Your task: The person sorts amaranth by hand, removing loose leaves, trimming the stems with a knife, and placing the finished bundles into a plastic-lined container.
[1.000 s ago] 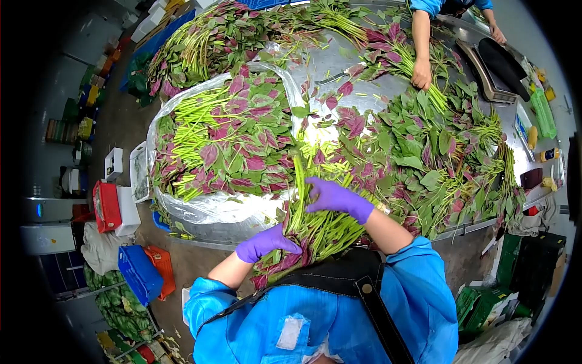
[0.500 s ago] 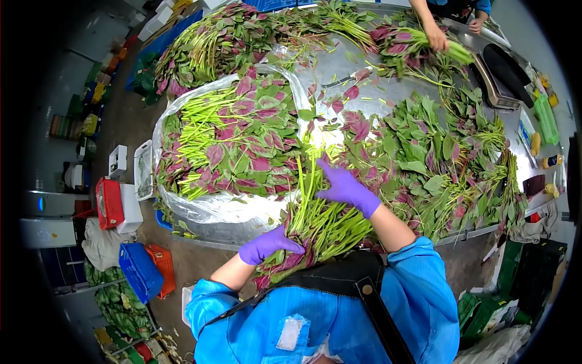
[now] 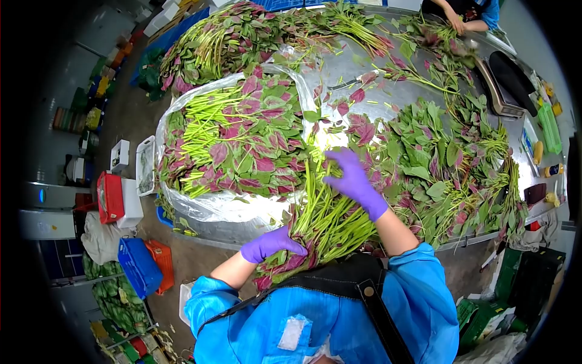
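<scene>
My left hand (image 3: 274,244), in a purple glove, is closed around the leafy end of a bunch of red amaranth (image 3: 330,221) held against my apron. The bunch's green stems point away from me, toward the table. My right hand (image 3: 356,185), also gloved in purple, is beside the upper stems with thumb and forefinger apart. Whether its fingertips touch a stem is hard to make out. Just left of the stems, a clear plastic bag (image 3: 233,209) lies open around a large layered pile of amaranth (image 3: 242,139).
Loose amaranth (image 3: 430,151) covers the table's right side, and another heap (image 3: 224,45) is at the far left. A knife (image 3: 344,84) lies on the metal table (image 3: 364,54). A scale (image 3: 502,97) stands at right, near a co-worker's hands (image 3: 456,21). Crates (image 3: 139,267) are on the floor at left.
My right hand has shifted slightly right and toward me, its forefinger now more bent. My left hand keeps its hold. The co-worker's hands have drawn together at the far edge, away from the stems held earlier.
</scene>
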`<action>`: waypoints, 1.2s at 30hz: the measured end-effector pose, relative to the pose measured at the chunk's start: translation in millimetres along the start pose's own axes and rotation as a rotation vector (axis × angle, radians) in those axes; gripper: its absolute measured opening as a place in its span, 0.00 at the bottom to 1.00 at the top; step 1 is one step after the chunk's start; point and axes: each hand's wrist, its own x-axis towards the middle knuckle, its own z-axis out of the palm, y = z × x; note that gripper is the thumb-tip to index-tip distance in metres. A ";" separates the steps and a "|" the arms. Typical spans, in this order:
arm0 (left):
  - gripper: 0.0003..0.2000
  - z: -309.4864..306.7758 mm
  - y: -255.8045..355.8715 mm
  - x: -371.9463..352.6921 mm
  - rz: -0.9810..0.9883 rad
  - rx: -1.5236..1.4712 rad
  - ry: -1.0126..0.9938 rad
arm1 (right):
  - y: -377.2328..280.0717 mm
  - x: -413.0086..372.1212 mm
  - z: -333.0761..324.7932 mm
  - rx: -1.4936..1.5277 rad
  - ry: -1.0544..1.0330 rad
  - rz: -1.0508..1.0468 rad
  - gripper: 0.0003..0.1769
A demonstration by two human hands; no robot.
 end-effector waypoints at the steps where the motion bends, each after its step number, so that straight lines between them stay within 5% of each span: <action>1: 0.42 0.2 2.0 2.4 -0.002 -0.002 -0.001 | -24.8 4.3 -3.4 0.013 -0.081 -0.078 0.35; 3: 0.42 1.0 7.7 6.4 0.037 0.101 -0.048 | -48.0 11.6 1.7 0.027 -0.159 -0.156 0.38; 5: 0.43 5.0 22.1 4.2 -0.040 0.106 -0.057 | -49.5 21.6 9.6 0.296 -0.839 -0.120 0.29; 6: 0.44 6.6 26.6 2.4 -0.115 0.109 -0.066 | -36.9 27.5 14.5 0.297 -0.836 -0.120 0.29; 8: 0.42 0.5 19.5 2.6 -0.103 0.077 -0.064 | -2.6 39.1 21.6 0.765 -1.172 -0.025 0.17; 9: 0.40 -2.3 16.2 2.9 -0.092 0.039 -0.061 | -3.7 37.2 16.0 0.823 -0.961 -0.118 0.07; 12: 0.35 -7.2 15.6 3.5 -0.194 0.032 -0.078 | 15.9 40.4 -1.0 0.753 -0.248 0.374 0.08; 13: 0.35 -6.4 14.4 3.7 -0.192 0.030 -0.082 | 25.6 45.2 -11.9 0.251 -0.059 0.476 0.09; 14: 0.34 -4.8 12.3 2.4 -0.161 0.018 -0.063 | 27.7 40.8 -20.7 0.249 -0.059 0.476 0.09; 16: 0.32 -3.7 10.0 -0.3 -0.102 0.001 -0.024 | 22.7 28.1 -33.5 -0.808 0.351 -0.135 0.11; 17: 0.34 -7.2 2.7 1.2 -0.112 -0.015 0.018 | 16.6 12.3 -27.2 -0.810 0.348 -0.131 0.11; 19: 0.33 -8.1 1.4 3.1 -0.125 -0.035 0.000 | 6.7 -20.4 -5.6 -0.436 -0.104 -0.134 0.13; 20: 0.33 -8.0 -0.9 2.1 -0.140 -0.051 -0.016 | 10.5 -24.8 3.7 -0.435 -0.107 -0.123 0.13; 22: 0.33 -9.3 -3.4 3.3 -0.130 -0.022 -0.048 | 30.1 -22.3 24.0 0.158 -0.729 0.297 0.10; 24: 0.32 -2.1 3.9 -1.8 -0.127 -0.035 0.016 | 63.4 -22.5 19.6 0.276 -0.565 0.415 0.09; 26: 0.33 -2.7 2.5 -2.7 -0.119 -0.030 0.021 | 59.1 -12.9 -6.6 -0.643 -0.067 0.179 0.08; 27: 0.33 -3.9 0.7 -0.7 -0.095 -0.028 0.018 | 43.6 -3.7 -17.7 -0.491 -0.398 0.352 0.12; 28: 0.33 -2.8 -3.0 -0.7 -0.081 -0.031 0.011 | 30.8 -10.0 -18.8 -0.491 -0.400 0.360 0.12; 30: 0.33 -2.7 -3.5 2.3 -0.096 -0.029 -0.003 | 9.9 -26.9 -17.0 0.310 -0.594 0.356 0.19; 33: 0.34 -5.0 -4.5 2.7 -0.101 -0.006 -0.006 | 7.5 -27.6 10.8 0.243 -0.777 0.316 0.22; 34: 0.34 -6.2 -5.8 0.9 -0.096 0.014 -0.002 | 15.5 -27.0 17.0 0.247 -0.776 0.312 0.22; 36: 0.33 -6.8 -9.4 -0.8 -0.085 0.006 0.011 | 44.2 -23.4 22.8 0.770 -0.503 0.572 0.24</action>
